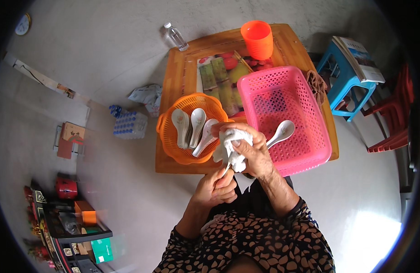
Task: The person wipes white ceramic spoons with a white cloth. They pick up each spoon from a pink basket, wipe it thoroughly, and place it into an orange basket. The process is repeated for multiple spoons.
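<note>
Left hand (pixel 215 188): fingers closed on a slim, smooth white handle (pixel 226 169), just off the table's near edge
Right hand (pixel 257 154): clamped on a soft, crumpled white cloth (pixel 238 162), bunched against that handle
Orange colander (pixel 191 159): round, slotted plastic, near left corner of the wooden table (pixel 183 75); glossy spoons (pixel 181 122) nested inside
Pink basket (pixel 310 152): rectangular, perforated, by the right edge; one shiny spoon (pixel 286 129) in it
Booklet (pixel 362 59): printed cover, too small to read
</note>
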A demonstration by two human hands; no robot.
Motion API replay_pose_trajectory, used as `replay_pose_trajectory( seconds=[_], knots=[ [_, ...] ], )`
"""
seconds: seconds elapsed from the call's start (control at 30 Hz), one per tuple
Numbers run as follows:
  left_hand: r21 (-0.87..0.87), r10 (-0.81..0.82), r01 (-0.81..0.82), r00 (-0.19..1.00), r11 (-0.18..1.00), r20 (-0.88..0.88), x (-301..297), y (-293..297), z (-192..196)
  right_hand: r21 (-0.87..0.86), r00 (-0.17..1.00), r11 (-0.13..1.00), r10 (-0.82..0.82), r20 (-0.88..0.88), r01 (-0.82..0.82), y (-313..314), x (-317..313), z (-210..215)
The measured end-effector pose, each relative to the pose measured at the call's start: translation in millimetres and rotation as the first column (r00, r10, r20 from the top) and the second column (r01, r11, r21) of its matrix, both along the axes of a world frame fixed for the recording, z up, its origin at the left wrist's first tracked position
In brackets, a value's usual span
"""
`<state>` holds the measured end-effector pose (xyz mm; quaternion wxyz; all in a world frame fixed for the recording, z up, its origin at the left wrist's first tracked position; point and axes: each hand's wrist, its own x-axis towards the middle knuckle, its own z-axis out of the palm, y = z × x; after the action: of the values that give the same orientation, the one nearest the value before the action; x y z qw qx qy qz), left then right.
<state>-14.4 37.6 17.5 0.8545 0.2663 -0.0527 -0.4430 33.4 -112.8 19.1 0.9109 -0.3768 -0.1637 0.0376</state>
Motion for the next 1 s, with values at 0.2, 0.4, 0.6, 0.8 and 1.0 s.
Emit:
replay_pose_trajectory(
  seconds=[0.2,0.4,0.6,0.8,1.0],
  knots=[
    [-0.037,-0.033,0.033,0.999,0.999,0.0,2.8,-3.0,-1.6,0.163,0.991,0.987,0.015,-0.132,0.007,0.3,5.6,-5.1],
    [0.56,0.309,-0.671,0.732,0.486,0.608,-11.8,-31.8,7.2,0.016,0.955,0.974,-0.219,-0.202,0.227,-0.1,12.8,-7.3],
    [0.365,0.319,-0.848,0.493,0.384,0.81,-9.0,-35.0,7.4,-0.243,0.962,0.933,-0.275,0.002,0.267,5.5,-2.4,-12.2],
    [0.29,0.328,-0.896,0.4,0.336,0.856,-7.2,-27.2,-0.8,-0.398,0.797,0.727,-0.34,0.499,0.559,9.2,-19.9,-23.2],
    [0.266,0.233,-0.862,0.391,0.431,0.89,-9.7,-18.5,-3.1,-0.271,0.898,0.875,-0.318,0.304,0.402,1.5,-8.9,-16.3]
  ],
)
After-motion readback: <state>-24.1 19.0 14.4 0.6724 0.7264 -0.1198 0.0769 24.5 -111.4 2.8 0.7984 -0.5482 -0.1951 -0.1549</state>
